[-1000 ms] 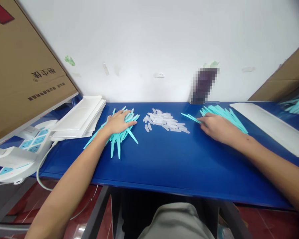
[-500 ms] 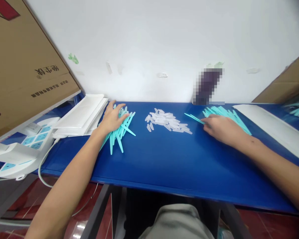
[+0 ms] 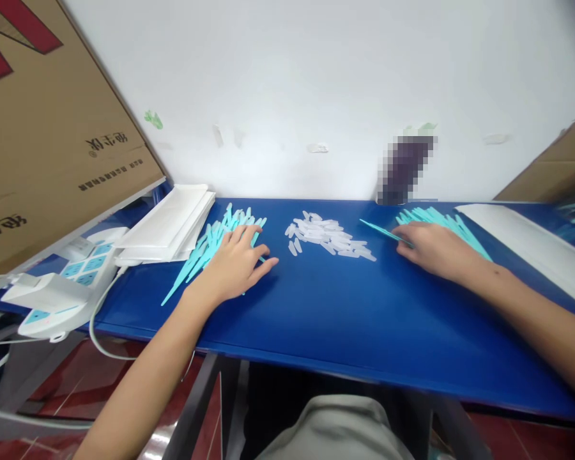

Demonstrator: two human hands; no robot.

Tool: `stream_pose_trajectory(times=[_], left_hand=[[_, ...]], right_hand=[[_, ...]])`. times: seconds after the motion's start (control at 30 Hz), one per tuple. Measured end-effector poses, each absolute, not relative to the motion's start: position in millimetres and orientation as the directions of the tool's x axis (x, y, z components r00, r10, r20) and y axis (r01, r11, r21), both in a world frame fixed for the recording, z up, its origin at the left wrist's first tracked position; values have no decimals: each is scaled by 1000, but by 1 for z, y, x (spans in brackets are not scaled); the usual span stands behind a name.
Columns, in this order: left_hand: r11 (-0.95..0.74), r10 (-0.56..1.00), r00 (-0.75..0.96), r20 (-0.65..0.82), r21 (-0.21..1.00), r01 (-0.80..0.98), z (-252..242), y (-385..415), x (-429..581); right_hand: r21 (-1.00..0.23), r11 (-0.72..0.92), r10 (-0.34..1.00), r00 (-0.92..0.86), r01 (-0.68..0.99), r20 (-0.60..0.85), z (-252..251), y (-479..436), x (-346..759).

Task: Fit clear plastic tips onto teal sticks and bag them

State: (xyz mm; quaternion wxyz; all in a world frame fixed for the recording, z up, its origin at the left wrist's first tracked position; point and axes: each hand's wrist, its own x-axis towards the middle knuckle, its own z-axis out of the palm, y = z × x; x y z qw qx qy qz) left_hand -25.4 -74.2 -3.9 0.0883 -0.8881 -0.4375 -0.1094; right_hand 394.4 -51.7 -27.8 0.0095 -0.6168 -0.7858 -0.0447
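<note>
My left hand point(image 3: 239, 260) lies palm down over the near right part of a loose pile of slim turquoise sticks point(image 3: 199, 255), its fingers spread. Several sticks in this pile have pale tips, and some are hidden under the hand. Between thumb and fingers, my right hand point(image 3: 424, 246) pinches a slim turquoise stick point(image 3: 377, 227) whose thin end points left; whether more than one is held I cannot tell. Behind that hand is a second pile of turquoise sticks point(image 3: 467, 233). Small translucent white sleeve-like pieces point(image 3: 328, 235) lie heaped between my hands.
Stacked white packets point(image 3: 165, 220) and a white power strip point(image 3: 93, 271) with a cable are at left, beside a large cardboard box point(image 3: 76, 128). A long white strip point(image 3: 531, 249) lies at right on the blue table point(image 3: 316, 319). A white wall point(image 3: 278, 83) stands behind.
My left hand has moved toward me and rightward over its pile, uncovering sticks at the back and left. My right hand stays near the right pile, still pinching. The view has shifted slightly.
</note>
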Motion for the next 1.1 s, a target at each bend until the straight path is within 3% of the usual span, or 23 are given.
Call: stream_pose_trajectory(times=[0.27,0.5,0.63,0.73,0.83,0.93,1.1], left_hand=[[-589,703,510,496,4,808,-15,-110,-39],[-694,708,496,503,363,622,-13,-139,14],[-679,732,514,448,418,603,-2,-112,54],[-609,780,442,443,375,698,6,-65,73],[-579,759,455,465,164,799,7,-27,76],[-520,796,487,359,-5,854,3,-15,64],[-462,867,446,223,24,886,4,-27,36]], right_hand=[[58,227,966,-233,972,111,-36,-48,396],[-12,198,968,-194,980,161,-30,-50,393],[-77,202,956,-179,976,234,-23,-52,390],[-141,213,938,-162,967,306,-21,-54,386],[-313,238,916,-105,920,386,-25,-54,382],[-449,268,908,-67,852,414,-30,-51,384],[-377,300,895,-122,877,428,-40,-45,390]])
